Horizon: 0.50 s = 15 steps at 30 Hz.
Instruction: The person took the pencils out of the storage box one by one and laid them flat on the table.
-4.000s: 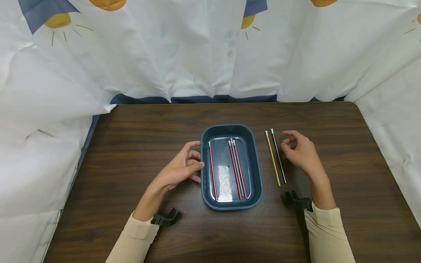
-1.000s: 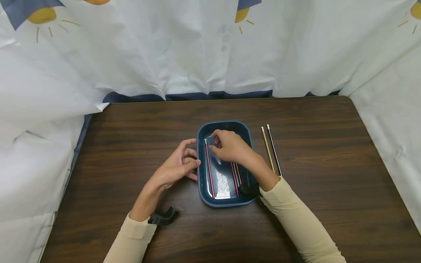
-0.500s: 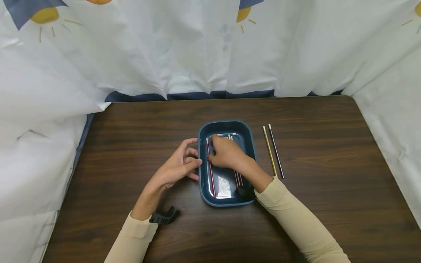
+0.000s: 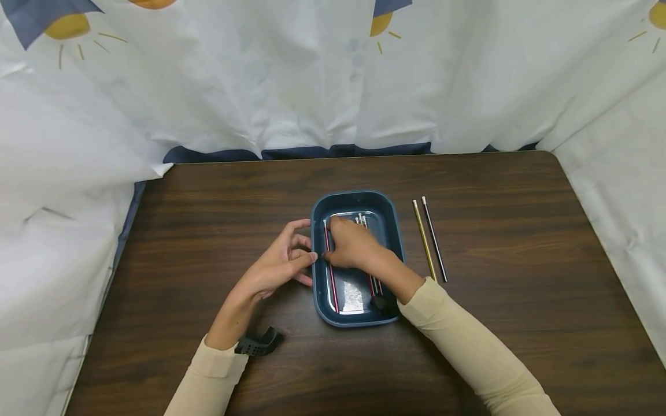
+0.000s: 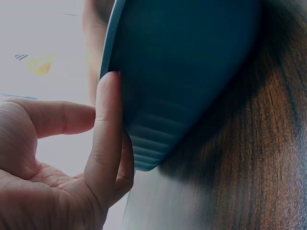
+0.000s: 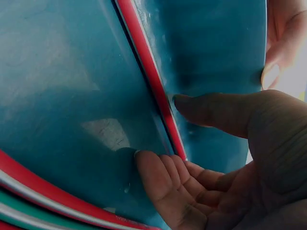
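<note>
A blue plastic tray [image 4: 357, 323] stands on the table. My left hand [image 4: 281, 260] rests at its left side, thumb at the rim and other fingers against the outer wall. Inside, a red-and-silver striped pencil [image 6: 153, 81] lies along the left wall. My right hand [image 4: 354, 245] reaches over it, with the thumb on the wall side and the curled fingers on the other side near its end; a gap shows between thumb and fingers. A group of red and green striped pencils [image 6: 53, 196] lies on the tray's right, partly hidden by my right hand and wrist.
To the right of the tray, a gold pencil [image 4: 424, 237] and a dark silver pencil [image 4: 434, 240] lie on the brown wooden table [image 4: 520, 260]. A white curtain [image 4: 291, 75] hangs behind the table's far edge. Each wrist wears a black strap [image 4: 260, 342].
My right hand has moved from beside the gold and dark pencils into the tray, then lowered to the left-hand red pencil. My left hand has stayed at the tray's side.
</note>
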{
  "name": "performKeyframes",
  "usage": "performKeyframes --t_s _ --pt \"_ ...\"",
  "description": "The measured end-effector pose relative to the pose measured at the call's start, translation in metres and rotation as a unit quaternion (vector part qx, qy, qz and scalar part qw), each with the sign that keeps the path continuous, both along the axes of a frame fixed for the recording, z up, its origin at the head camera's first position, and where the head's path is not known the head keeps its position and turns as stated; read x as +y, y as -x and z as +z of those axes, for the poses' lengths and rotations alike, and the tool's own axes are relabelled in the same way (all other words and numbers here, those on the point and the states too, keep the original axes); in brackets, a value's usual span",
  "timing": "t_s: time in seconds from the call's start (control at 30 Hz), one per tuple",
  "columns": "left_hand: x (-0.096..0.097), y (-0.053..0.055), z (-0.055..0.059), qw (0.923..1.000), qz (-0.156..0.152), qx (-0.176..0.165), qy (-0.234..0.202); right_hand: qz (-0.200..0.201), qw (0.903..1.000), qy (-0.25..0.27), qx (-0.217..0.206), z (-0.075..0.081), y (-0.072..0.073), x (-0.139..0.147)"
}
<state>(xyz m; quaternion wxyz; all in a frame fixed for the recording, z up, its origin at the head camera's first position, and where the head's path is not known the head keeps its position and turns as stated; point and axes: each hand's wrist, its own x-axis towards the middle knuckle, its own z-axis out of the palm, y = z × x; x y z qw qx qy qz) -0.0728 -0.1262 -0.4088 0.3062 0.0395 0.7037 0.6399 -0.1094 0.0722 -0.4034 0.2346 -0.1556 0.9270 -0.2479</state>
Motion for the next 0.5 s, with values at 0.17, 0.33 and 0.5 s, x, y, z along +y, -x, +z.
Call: performKeyframes --t_s 0.17,0.33,0.5 --pt "-0.0007 -0.0001 -0.0006 1.0000 0.001 -0.001 -0.001 0.002 0.9999 -0.014 0.001 0.0000 0.0007 -0.0041" --pt "-0.0007 -0.0002 -0.0010 1.0000 0.000 -0.001 -0.005 0.004 0.9998 -0.019 0.009 0.0001 0.0000 -0.0052" --pt "-0.0007 -0.0004 -0.0012 1.0000 0.001 -0.002 -0.007 0.008 0.9996 -0.025 -0.002 0.0023 -0.0024 -0.0052"
